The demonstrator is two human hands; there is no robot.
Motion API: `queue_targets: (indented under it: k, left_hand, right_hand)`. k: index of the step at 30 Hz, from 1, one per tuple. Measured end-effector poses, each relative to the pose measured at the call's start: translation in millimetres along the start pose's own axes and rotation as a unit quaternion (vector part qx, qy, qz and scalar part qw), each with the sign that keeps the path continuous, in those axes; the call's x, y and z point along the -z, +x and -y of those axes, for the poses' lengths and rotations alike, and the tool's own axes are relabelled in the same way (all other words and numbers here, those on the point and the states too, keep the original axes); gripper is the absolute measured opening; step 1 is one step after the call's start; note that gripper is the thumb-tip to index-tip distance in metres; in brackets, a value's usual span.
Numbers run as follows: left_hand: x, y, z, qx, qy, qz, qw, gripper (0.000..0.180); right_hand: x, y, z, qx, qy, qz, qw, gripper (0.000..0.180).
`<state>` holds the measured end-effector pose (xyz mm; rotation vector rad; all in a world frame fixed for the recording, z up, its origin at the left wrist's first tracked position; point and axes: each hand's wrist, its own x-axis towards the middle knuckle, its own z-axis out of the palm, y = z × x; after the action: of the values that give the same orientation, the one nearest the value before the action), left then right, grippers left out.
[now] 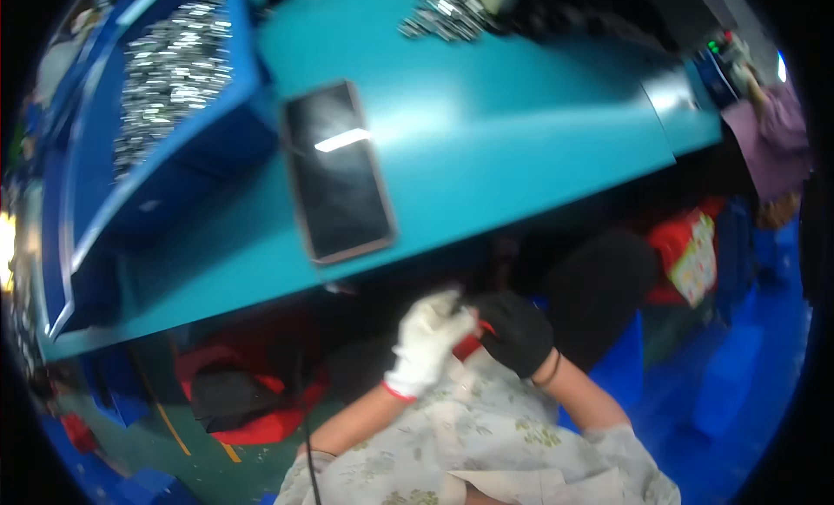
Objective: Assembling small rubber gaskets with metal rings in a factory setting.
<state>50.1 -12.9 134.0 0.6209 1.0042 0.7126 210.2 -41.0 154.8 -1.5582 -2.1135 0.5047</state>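
My left hand (426, 343), in a white glove with a red cuff edge, is closed with its fingers bent. It meets my right hand (519, 333), in a black glove, just in front of my lap and below the table's front edge. The right fingers are curled in too. Small bits of red show between the hands, and a dark spot shows by the left fingertips. Blur hides what, if anything, they hold. A phone-like dark flat slab with a pale pinkish rim (339, 179) lies on the teal table (486, 166) beyond my hands.
At the left stands a blue bin (187, 171) heaped with small shiny metal parts (178, 79). More metal parts (447, 12) lie at the table's far side. A person in a mauve sleeve (769, 136) is at the far right. Red-and-black bundles (248, 396) sit below the table.
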Motion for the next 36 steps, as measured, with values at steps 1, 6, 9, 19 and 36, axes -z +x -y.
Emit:
queue_targets:
  k: [1,6,9,19,36]
  left_hand:
    - [4,6,-5,0.014,0.078,0.035,0.996,0.029]
    - [9,-1,10,-0.064,0.108,0.038,0.991,0.054]
    - [14,-9,7,-0.207,0.226,0.032,0.951,0.057]
    - [19,-9,-20,-0.072,0.4,0.076,0.91,0.043]
    - [21,4,6,-0.035,0.259,0.029,0.965,0.037]
  right_hand:
    - [-5,-2,-8,0.021,0.014,0.001,1.0,0.029]
    - [-7,-1,-10,-0.056,0.153,0.037,0.986,0.054]
    - [-19,-5,-15,-0.024,0.118,0.075,0.99,0.048]
    - [-18,-3,-9,-0.066,-0.029,0.119,0.99,0.036]
    - [-22,4,-7,-0.057,0.047,0.062,0.995,0.045]
